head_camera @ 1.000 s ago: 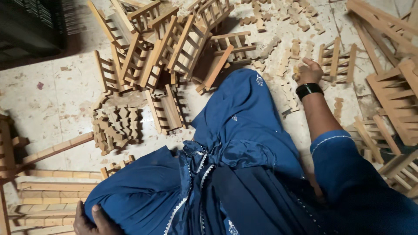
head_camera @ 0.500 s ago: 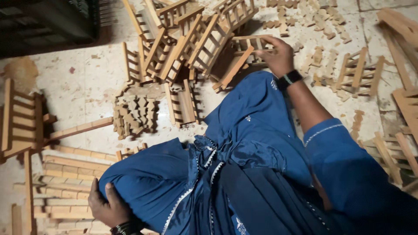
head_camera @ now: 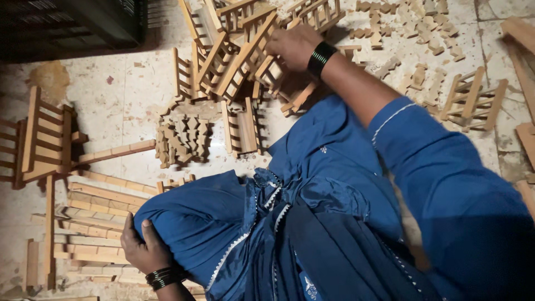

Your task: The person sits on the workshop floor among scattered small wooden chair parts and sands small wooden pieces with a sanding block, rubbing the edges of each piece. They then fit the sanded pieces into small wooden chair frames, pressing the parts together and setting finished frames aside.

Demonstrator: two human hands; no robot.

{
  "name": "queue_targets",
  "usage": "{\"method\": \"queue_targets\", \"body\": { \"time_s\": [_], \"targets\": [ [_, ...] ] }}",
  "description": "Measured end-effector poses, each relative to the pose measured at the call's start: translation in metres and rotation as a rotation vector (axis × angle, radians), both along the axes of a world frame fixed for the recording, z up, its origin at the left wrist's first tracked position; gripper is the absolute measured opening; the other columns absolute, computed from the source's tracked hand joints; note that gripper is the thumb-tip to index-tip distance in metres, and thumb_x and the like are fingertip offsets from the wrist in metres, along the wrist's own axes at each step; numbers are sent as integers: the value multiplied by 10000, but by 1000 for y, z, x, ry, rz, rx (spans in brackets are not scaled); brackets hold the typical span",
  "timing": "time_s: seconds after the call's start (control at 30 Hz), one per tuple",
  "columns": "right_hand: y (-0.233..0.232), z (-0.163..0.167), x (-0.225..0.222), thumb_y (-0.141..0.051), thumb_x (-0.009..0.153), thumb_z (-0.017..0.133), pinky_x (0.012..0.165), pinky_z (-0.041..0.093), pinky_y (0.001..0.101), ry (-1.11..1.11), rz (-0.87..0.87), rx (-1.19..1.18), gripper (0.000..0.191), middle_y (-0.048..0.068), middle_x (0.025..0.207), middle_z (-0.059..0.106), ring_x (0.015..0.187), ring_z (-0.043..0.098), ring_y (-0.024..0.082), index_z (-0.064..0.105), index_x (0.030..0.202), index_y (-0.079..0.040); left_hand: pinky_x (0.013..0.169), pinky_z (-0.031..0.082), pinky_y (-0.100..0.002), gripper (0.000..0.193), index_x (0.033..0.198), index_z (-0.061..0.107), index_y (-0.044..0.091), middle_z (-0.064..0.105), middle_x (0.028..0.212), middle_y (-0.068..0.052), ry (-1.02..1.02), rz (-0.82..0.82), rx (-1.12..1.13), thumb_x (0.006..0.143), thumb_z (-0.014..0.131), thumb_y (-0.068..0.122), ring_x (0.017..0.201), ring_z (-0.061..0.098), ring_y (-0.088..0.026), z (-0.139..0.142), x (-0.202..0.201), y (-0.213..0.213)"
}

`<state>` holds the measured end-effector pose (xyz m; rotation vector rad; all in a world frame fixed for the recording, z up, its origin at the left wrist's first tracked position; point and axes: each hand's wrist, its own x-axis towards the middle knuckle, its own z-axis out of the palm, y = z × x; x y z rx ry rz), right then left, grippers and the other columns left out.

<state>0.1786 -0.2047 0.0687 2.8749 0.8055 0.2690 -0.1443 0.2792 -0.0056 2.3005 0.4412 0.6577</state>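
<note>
Here two hands show: the right hand (head_camera: 294, 45) grips a small wooden ladder-frame (head_camera: 262, 67) in the floor pile, having reached farther left than half a second ago. The left hand (head_camera: 144, 248) lies flat, fingers apart, on the blue-clad knee (head_camera: 195, 223). Two more frames lie apart: one (head_camera: 472, 100) right, one (head_camera: 241, 127) centre.

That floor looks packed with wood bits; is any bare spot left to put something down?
Yes: bare floor lies between the dark crate, the slatted frame at left and the small block cluster. It is crowded where the right hand reaches into the frame pile, and by the stacked strips near the left hand.
</note>
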Motion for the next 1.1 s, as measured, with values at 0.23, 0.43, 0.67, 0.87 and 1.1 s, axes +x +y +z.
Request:
{"method": "queue_targets", "body": {
  "time_s": [0.23, 0.43, 0.67, 0.87, 1.1],
  "targets": [
    [-54, 4, -5, -98, 984, 687, 667, 548, 376, -64, -55, 158, 243, 8, 1114, 703, 815, 679, 207, 746, 1187, -217, 1040, 476, -461, 414, 1410, 638, -13, 659, 1316, -228, 13, 3, 9, 1085, 639, 242, 1195, 612, -381, -1, 3, 3],
    [-86, -6, -51, -169, 911, 739, 798, 583, 408, 286, -214, 114, 277, 7, 1145, 738, 930, 710, 220, 757, 1178, -240, 1068, 471, -455, 428, 1419, 624, -36, 655, 1334, -229, -7, -16, -32, 1089, 639, 236, 1216, 609, -378, -2, 2, 6],
    [-109, -51, -64, -175, 809, 769, 891, 550, 448, 197, -93, 56, 596, 50, 1467, 587, 1173, 640, 293, 632, 1376, -296, 1072, 468, -453, 425, 1422, 628, -37, 655, 1334, -234, -23, -24, -26, 1099, 650, 238, 1219, 607, -381, -3, 2, 2],
    [-147, -58, -56, -179, 744, 812, 920, 547, 452, 174, -521, 127, 627, 113, 1297, 669, 1119, 663, 325, 633, 1345, -178, 1075, 461, -462, 403, 1390, 627, -47, 656, 1341, -243, -36, -35, 18, 1124, 639, 256, 1226, 599, -391, -1, -1, -1],
    [-143, -78, -56, -141, 962, 610, 755, 557, 498, 40, -591, 52, 167, 165, 1043, 731, 903, 709, 378, 713, 1094, -136, 1036, 467, -460, 424, 1426, 629, -31, 653, 1300, -235, -26, -16, -41, 1107, 649, 248, 1190, 605, -376, 1, 4, -3]
  ]
}}
